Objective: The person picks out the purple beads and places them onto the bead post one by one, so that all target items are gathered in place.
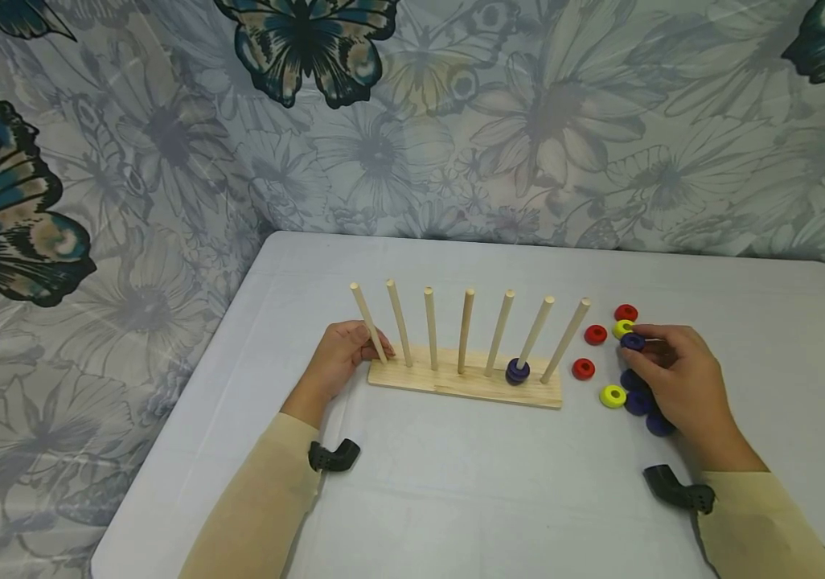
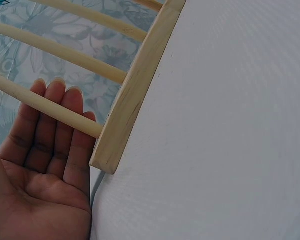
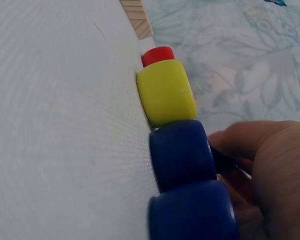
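Observation:
A wooden peg stand with a row of upright pegs sits mid-table. Dark blue rings are threaded low on its second peg from the right. My left hand is at the stand's left end; the left wrist view shows its palm and nearly straight fingers behind the end peg. To the right of the stand, my right hand pinches a dark blue ring between thumb and fingers. More blue rings lie beneath that hand, which partly hides them.
Three red rings and two yellow rings lie between the stand and my right hand. The white table meets a flower and butterfly patterned cloth at its back and left.

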### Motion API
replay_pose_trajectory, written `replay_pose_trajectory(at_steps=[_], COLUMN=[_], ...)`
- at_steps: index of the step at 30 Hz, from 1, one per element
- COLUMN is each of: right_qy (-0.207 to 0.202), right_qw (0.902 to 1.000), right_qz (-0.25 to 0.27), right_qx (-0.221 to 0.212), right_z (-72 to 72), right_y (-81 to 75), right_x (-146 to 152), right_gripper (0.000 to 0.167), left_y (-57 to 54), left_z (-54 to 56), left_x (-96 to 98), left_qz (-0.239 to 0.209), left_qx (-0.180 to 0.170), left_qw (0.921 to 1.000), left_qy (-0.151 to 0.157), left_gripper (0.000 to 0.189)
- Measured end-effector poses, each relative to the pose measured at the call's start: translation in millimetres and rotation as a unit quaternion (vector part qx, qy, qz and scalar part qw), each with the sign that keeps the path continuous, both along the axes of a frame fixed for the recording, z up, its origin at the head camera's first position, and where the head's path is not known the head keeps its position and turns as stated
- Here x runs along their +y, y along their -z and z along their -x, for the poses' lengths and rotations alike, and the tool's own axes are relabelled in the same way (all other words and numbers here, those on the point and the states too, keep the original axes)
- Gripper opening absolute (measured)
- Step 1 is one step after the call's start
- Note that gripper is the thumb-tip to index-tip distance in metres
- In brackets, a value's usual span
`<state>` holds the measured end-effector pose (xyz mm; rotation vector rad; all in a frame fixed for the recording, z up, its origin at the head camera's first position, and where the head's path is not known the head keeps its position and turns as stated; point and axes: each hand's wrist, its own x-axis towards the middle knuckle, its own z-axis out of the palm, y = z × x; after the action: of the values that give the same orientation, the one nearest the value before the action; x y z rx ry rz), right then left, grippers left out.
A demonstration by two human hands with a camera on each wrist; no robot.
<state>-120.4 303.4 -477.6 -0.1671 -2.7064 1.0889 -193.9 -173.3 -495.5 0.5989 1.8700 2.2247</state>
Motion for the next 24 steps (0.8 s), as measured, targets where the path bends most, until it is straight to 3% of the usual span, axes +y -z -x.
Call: replay_pose_trajectory(at_steps=[11, 24], right_qy=[-0.001, -0.033], right_qw=[0.9997, 0.9931], right_qz=[-0.003, -0.004], right_qx=[0.025, 0.112], right_z=[-2.8, -4.6], right_y=[-6.1, -17.6], right_x=[-4.2, -16.5], right_gripper=[0.04, 0.044], left_y=[2.1, 0.5], left_z=[0.8, 0.2], left_x=[-0.5, -0.3], left_qz=[-0.006, -0.005], left_qx=[0.001, 0.001], left_qw=[1.0, 1.0], left_qy=[0.006, 0.004], left_gripper=[0.092, 0.085])
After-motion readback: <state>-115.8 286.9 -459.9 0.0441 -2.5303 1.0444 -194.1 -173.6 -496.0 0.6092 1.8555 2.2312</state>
